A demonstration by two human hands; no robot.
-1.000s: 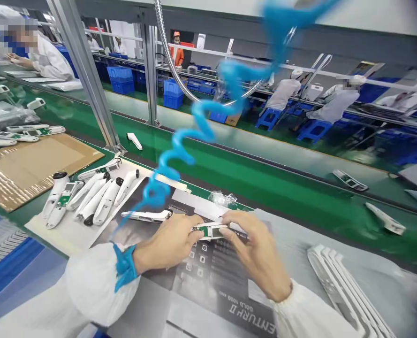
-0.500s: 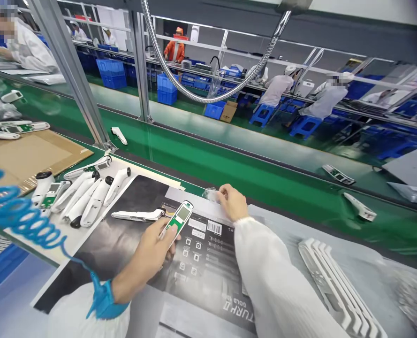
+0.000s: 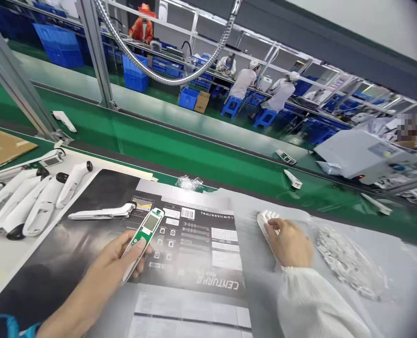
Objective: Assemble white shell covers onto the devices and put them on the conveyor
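Over the printed sheet, what's the left hand doing?

Closed around a handset, fingers curled beneath it and thumb along its side. The handset is tilted up over the sheet, its green circuit board and small screen bare to view.

And the right hand?

Off past the sheet's right edge, curved over a white plastic frame with the fingers on it. Gripping or only resting, I can't tell.

What's lying near them?

A long white shell sits on the sheet, just beyond the handset. Left of it, white handles lie side by side. A scrap of clear wrap sits at the sheet's far edge, and a clear bag of small white parts lies right of the right hand.

Further off?

A green conveyor runs across the view, and beyond it co-workers sit on blue stools
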